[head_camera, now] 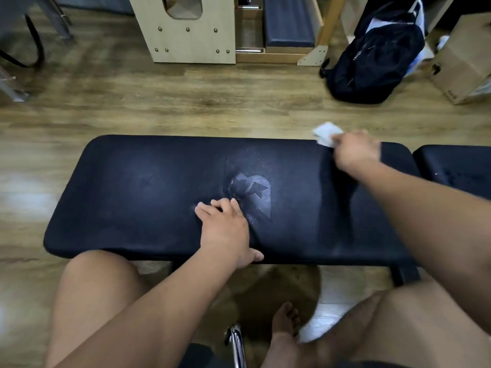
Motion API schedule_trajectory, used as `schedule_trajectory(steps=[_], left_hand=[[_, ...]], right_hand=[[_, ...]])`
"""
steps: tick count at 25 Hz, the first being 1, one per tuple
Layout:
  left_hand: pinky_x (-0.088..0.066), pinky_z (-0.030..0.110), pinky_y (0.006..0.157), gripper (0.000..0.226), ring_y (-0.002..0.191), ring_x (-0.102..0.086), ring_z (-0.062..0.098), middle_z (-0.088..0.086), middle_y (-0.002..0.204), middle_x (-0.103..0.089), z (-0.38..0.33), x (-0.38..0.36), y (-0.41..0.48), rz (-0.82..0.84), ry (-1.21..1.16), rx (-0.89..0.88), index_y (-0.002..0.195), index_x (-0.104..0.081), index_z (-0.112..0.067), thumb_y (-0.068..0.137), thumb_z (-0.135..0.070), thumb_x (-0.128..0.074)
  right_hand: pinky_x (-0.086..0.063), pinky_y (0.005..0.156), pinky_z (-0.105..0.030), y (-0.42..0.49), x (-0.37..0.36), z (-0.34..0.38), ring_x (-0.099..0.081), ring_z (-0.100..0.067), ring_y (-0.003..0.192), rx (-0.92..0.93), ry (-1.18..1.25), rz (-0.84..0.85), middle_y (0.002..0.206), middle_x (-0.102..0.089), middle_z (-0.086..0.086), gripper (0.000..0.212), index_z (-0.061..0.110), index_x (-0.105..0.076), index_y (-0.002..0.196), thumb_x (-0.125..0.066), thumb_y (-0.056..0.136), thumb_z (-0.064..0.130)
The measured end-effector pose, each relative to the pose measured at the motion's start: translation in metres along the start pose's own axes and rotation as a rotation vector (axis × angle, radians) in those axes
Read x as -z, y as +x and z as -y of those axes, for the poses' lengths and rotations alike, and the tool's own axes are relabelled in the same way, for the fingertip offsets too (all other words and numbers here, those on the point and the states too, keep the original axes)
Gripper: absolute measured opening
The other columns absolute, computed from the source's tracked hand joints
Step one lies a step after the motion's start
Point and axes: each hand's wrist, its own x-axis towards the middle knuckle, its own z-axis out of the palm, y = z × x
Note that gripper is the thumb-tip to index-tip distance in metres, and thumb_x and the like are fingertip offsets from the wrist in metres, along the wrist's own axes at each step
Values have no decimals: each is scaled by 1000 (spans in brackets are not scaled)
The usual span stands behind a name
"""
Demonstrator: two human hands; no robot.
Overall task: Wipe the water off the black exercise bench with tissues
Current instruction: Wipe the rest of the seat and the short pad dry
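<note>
The black exercise bench (138,192) lies crosswise in front of me, with a pale logo and a faint damp sheen near its middle. My left hand (225,229) rests flat on the pad beside the logo, fingers straight, thumb over the near edge. My right hand (356,152) holds a folded white tissue (325,134) at the bench's far right edge; this hand is blurred. A darker streak runs across the pad below that hand.
A second black pad (457,166) adjoins on the right. Behind the bench on the wooden floor stand a dark backpack (372,59), a cardboard box (467,54) and a light wooden unit (191,30). My bare knees and a foot are below, by a chrome tube (236,343).
</note>
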Motion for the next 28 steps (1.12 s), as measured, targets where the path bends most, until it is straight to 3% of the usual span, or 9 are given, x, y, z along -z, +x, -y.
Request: schedule_trajectory(steps=[3, 5, 10, 14, 17, 19, 21, 24, 28], left_hand=[[-23, 64, 112, 138, 135, -29, 58, 34, 151, -20, 1, -1, 1, -11, 16, 2, 156, 1, 2, 67, -91, -50], [-24, 63, 112, 138, 134, -33, 55, 33, 150, -23, 0, 1, 1, -7, 20, 5, 155, -2, 3, 67, -91, -51], [-32, 58, 108, 132, 134, -38, 41, 24, 146, -32, -2, 8, -1, -28, 36, -24, 152, -17, 4, 65, -89, -55], [-30, 56, 111, 136, 132, -36, 47, 25, 149, -27, 3, -1, -4, -28, -9, 16, 157, -4, -6, 63, -93, -50], [-29, 58, 113, 136, 135, -32, 52, 25, 152, -25, 2, 1, -3, -15, -65, 40, 157, -5, -10, 60, -91, -58], [-29, 61, 113, 134, 138, -31, 53, 24, 153, -24, 2, 7, -4, 4, -91, 49, 156, -9, -13, 59, -88, -64], [-32, 61, 112, 132, 139, -30, 52, 22, 153, -24, 0, 8, -4, 13, -102, 57, 155, -11, -14, 59, -85, -67], [-41, 58, 105, 130, 137, -30, 51, 20, 151, -24, 0, 4, -2, 6, -167, 78, 153, -14, -17, 57, -82, -73], [-48, 51, 96, 127, 130, -37, 45, 15, 147, -27, 2, 3, -2, -17, -189, 76, 150, -20, -21, 53, -83, -74]], right_hand=[[-39, 97, -43, 6, -1, -110, -52, -36, 116, -307, -50, 97, 119, -59, -16, 37, 22, -61, 116, -52, 81, 15], [-44, 94, -41, -7, -6, -154, -54, -39, 113, -396, -35, 148, 117, -59, -20, 36, 9, -61, 114, -53, 79, 16], [-46, 73, -37, -61, -11, -160, -54, -39, 83, -346, 150, 71, 96, -63, -27, 13, 2, -63, 81, -50, 83, 2], [-37, 64, -33, -117, -22, -171, -50, -38, 74, -340, 184, 46, 87, -58, -26, 18, 12, -45, 65, -46, 82, 5], [-38, 66, -36, -166, -34, -180, -56, -45, 86, -348, 237, -2, 95, -62, -30, 19, 15, -55, 74, -44, 88, 7], [-43, 83, -39, -188, -38, -182, -57, -44, 104, -399, 285, 4, 114, -63, -28, 26, 10, -66, 106, -44, 92, 10], [-40, 98, -36, -200, -37, -183, -53, -40, 119, -522, 403, 35, 128, -60, -21, 38, 10, -58, 129, -44, 94, 13], [-42, 95, -34, -211, -34, -167, -54, -39, 116, -612, 490, 40, 126, -60, -22, 39, 11, -57, 129, -44, 93, 15], [-45, 83, -36, -230, -31, -94, -58, -40, 94, -251, 451, -35, 106, -60, -23, 32, 11, -63, 118, -49, 90, 12]])
